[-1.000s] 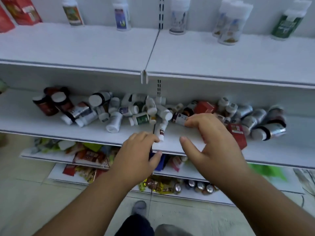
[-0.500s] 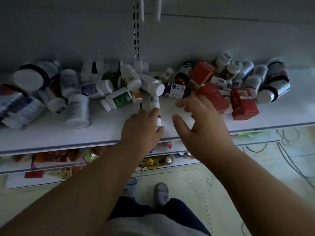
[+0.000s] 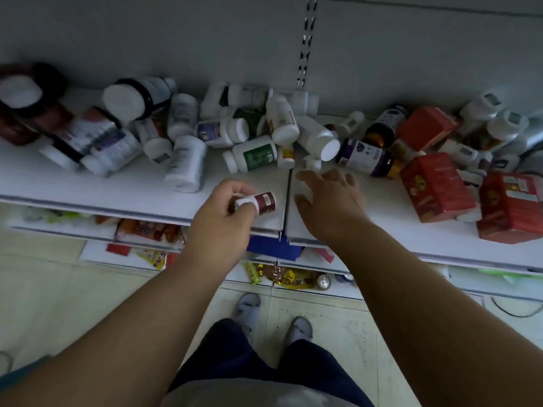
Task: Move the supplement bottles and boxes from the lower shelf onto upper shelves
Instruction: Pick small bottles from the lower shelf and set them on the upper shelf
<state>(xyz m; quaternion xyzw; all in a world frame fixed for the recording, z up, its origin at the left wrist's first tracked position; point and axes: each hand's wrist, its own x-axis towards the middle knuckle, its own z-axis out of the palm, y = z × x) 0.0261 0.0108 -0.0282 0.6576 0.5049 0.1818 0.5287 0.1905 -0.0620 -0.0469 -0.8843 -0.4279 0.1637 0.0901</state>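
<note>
Left hand point(image 3: 219, 218) reaches forward, fingers curled, grip closed round a small dark-red-labelled white-capped bottle point(image 3: 258, 202). Right hand point(image 3: 329, 198) stretched forward just beside it, fingers spread and relaxed, holding nothing. Both forearms bare.

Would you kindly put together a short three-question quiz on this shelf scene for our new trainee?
1. True or false: the left hand holds a small dark-red bottle with a white cap.
2. The right hand is: A) gripping a box, B) open above the white shelf, C) out of view.
3. What colour is the label on the white bottle lying behind the left hand?

Key: 1 true; 2 B; 3 green.
</note>
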